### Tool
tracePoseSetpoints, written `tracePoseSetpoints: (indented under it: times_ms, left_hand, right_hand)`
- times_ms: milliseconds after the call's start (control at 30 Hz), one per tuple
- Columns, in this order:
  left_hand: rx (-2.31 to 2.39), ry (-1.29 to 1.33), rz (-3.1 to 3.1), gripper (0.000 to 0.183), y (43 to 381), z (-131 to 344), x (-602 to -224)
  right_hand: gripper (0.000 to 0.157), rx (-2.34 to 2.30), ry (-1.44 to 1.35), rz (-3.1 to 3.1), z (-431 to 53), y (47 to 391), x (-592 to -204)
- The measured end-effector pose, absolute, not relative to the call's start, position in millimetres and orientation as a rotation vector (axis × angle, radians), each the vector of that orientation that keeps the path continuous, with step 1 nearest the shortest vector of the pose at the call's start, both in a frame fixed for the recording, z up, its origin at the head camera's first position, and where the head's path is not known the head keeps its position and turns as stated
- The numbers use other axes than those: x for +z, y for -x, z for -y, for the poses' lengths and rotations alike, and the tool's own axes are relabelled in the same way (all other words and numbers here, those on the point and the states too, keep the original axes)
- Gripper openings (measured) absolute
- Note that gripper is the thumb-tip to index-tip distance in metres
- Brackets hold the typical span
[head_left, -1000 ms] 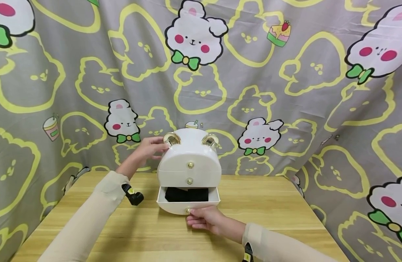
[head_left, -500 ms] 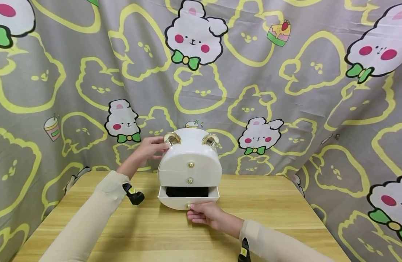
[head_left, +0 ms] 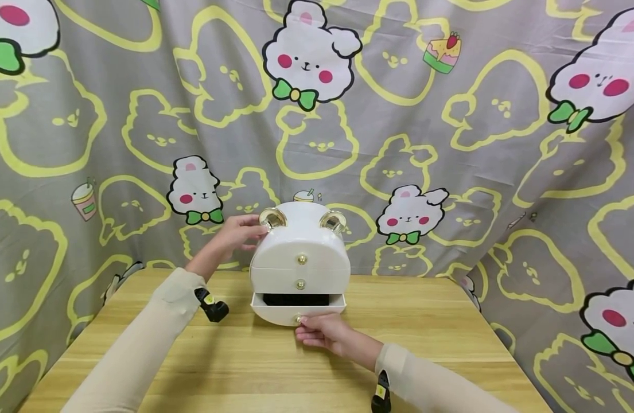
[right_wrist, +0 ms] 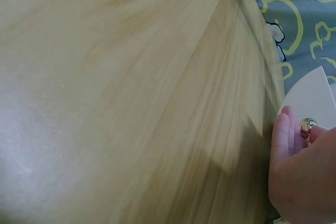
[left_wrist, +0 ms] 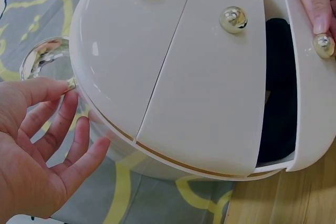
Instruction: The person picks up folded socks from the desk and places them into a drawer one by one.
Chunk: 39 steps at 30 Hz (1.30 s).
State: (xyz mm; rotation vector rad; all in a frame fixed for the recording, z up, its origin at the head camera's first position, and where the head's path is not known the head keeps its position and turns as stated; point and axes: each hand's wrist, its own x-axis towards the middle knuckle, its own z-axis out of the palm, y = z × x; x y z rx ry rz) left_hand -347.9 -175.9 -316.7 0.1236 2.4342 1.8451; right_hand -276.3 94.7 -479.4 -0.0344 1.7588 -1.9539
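Observation:
A white rounded drawer box (head_left: 299,252) with gold ears and gold ball knobs stands on the table. Its bottom drawer (head_left: 275,315) is partly pulled out, and dark folded cloth-like stuff (left_wrist: 278,93) shows inside. My right hand (head_left: 329,335) pinches that drawer's gold knob (right_wrist: 307,126) between thumb and fingers. At the box's upper left, my left hand (head_left: 234,236) pinches the lower edge of a gold ear (left_wrist: 44,59) with thumb and forefinger. In the left wrist view its other fingers spread loosely beside the box's side.
The wooden table (head_left: 234,367) spreads round the box. A grey curtain (head_left: 317,155) with yellow outlines and white cartoon animals hangs behind and at both sides. Black straps with small cameras (head_left: 212,305) sit on the wrists.
The bottom drawer has slid inward, away from me, with my right hand moving along on its knob. Less of the dark contents shows. My left hand has stayed at the ear.

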Motion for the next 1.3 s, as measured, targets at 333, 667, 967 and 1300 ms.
tracePoseSetpoints:
  times_ms: [333,667,967,1300]
  left_hand:
    - [1.861,-0.101,-2.414,0.048,351.0,175.2,-317.4]
    - [1.846,-0.102,-2.432,0.046,352.0,176.7,-314.5]
    - [1.833,-0.094,-2.437,0.046,352.7,177.7,-313.8]
    - [1.825,-0.103,-2.433,0.047,354.3,178.6,-315.9]
  right_hand:
    - [0.022,-1.969,0.011,-1.752,-93.0,287.4,-479.1]
    - [0.022,-1.971,-0.003,-1.742,-90.3,293.7,-476.7]
    - [0.017,-1.982,0.011,-1.719,-89.1,295.4,-476.9]
    - [0.025,-1.993,-0.025,-1.739,-88.3,294.8,-475.1]
